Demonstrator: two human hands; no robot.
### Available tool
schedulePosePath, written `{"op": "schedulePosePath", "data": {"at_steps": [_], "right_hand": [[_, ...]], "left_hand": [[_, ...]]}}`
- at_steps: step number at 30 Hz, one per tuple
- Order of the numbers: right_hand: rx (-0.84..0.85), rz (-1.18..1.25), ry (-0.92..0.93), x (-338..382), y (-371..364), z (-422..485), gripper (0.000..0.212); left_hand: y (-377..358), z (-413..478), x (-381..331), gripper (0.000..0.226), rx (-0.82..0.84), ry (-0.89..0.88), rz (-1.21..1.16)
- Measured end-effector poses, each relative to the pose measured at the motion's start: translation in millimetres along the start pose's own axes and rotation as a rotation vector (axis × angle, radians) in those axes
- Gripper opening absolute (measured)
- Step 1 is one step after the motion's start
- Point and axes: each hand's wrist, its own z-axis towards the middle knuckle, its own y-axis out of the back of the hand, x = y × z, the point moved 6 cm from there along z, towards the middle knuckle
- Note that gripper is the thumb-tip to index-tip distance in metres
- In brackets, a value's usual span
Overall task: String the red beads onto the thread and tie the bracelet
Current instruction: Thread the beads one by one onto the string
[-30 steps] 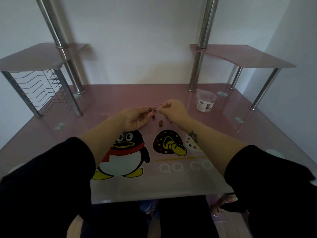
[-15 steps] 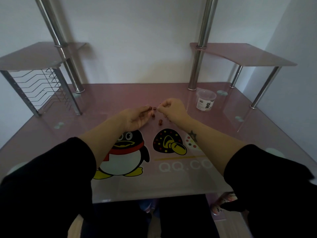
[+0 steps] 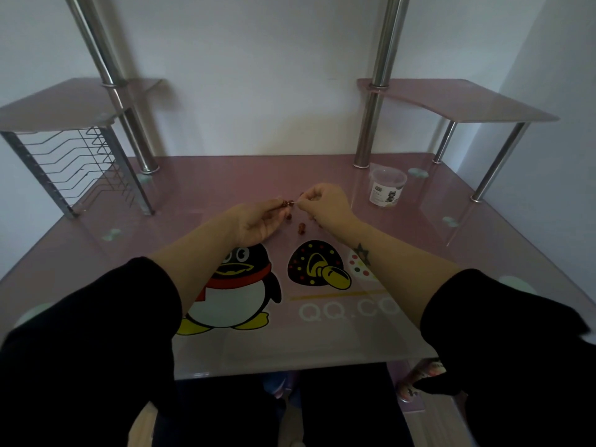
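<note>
1. Left hand (image 3: 258,221) lies palm-up over the middle of the desk, its thumb and forefinger pinched on a small dark red bead (image 3: 284,203) at the fingertips.
2. Right hand (image 3: 322,201) faces it from the other side, its fingertips pinched together just beside that bead; the thread itself is too thin to make out, so what this hand grips cannot be told for certain.
3. More loose dark red beads (image 3: 301,228) lie on the desk directly below the two hands, one small cluster between the wrists and one nearer the left thumb.
4. Both forearms are bare, with black sleeves pushed up to the elbows; a small dark star tattoo (image 3: 362,253) marks the right forearm.
5. Beneath everything is a pink glass desk top (image 3: 200,185) printed with a black-and-white cartoon penguin in a red scarf (image 3: 235,291) and a dark spotted mushroom picture (image 3: 314,262).
6. Farther right, near a chrome post, stands a small clear plastic tub with a lid and label (image 3: 387,187), well apart from the hands.
7. At the far left, a wire rack (image 3: 74,162) sits under a raised pink shelf.
</note>
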Motion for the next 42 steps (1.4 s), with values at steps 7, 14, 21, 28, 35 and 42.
{"op": "schedulePosePath", "data": {"at_steps": [7, 14, 21, 28, 35, 42], "right_hand": [[0.006, 0.014, 0.002, 0, -1, 0, 0.008], [0.055, 0.023, 0.019, 2, -5, -1, 0.009], [0.09, -0.016, 0.039, -1, -11, 2, 0.01], [0.097, 0.036, 0.054, 1, -13, -1, 0.018], [0.126, 0.019, 0.026, -2, -16, 1, 0.008], [0.171, 0.263, -0.074, 8, -20, 4, 0.014]], "left_hand": [[-1, -1, 1, 0.016, 0.003, 0.004, 0.006], [-2, -3, 1, 0.013, 0.0, 0.0, 0.019], [-4, -8, 1, 0.013, 0.0, 0.0, 0.051], [2, -8, -3, 0.01, -0.053, -0.019, 0.095], [8, -5, -14, 0.018, -0.111, -0.106, 0.312], [-3, -7, -22, 0.018, -0.052, -0.126, 0.411]]}}
